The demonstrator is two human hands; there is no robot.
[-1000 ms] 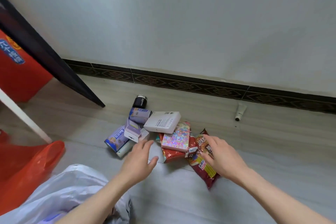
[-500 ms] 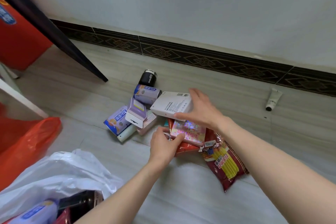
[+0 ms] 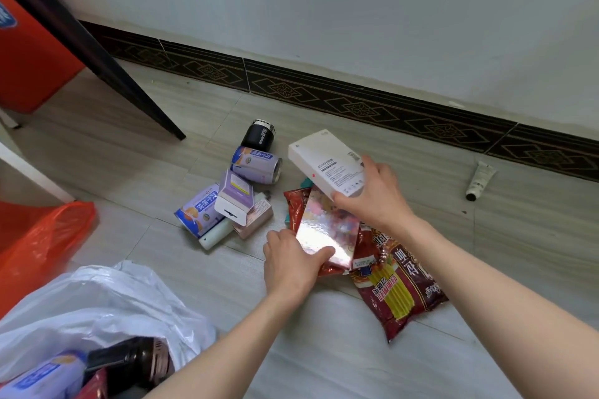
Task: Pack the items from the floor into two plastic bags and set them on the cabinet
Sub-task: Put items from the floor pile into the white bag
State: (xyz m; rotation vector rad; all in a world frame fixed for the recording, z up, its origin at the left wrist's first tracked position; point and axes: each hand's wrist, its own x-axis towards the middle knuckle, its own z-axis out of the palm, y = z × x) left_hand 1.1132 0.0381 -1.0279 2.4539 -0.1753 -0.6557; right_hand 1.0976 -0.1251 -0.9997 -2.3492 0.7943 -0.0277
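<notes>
Two hands work over a small heap of goods on the grey tiled floor [image 3: 324, 350]. The right hand [image 3: 372, 197] grips a white box [image 3: 325, 162], thumb under its near end and fingers curled over the far side, holding it tilted and lifted above the heap. The left hand [image 3: 291, 264] pinches the near corner of a shiny pink box [image 3: 327, 230], thumb on top and fingers underneath; that box lies across a red snack packet [image 3: 296, 204]. Just right of it, flat on the floor, lies a large dark red sausage bag [image 3: 402, 285].

Left of the hands sits another cluster: a black can [image 3: 257, 136] farthest, a purple can [image 3: 256, 165] on its side just near of it, a second purple can [image 3: 199, 210] farther left, a lilac box [image 3: 235, 196] resting on top between them, a pink box [image 3: 254, 219] touching it, and a pale tube [image 3: 215, 235] at the near edge.

Well apart to the right, near the dark patterned skirting [image 3: 356, 100], lies a small white tube [image 3: 479, 180].

At the near left a white plastic bag [image 3: 97, 301] stands open with a dark jar [image 3: 129, 363] and a blue packet [image 3: 42, 376] inside. Beside it, farther left, is a red plastic bag [image 3: 42, 236].
</notes>
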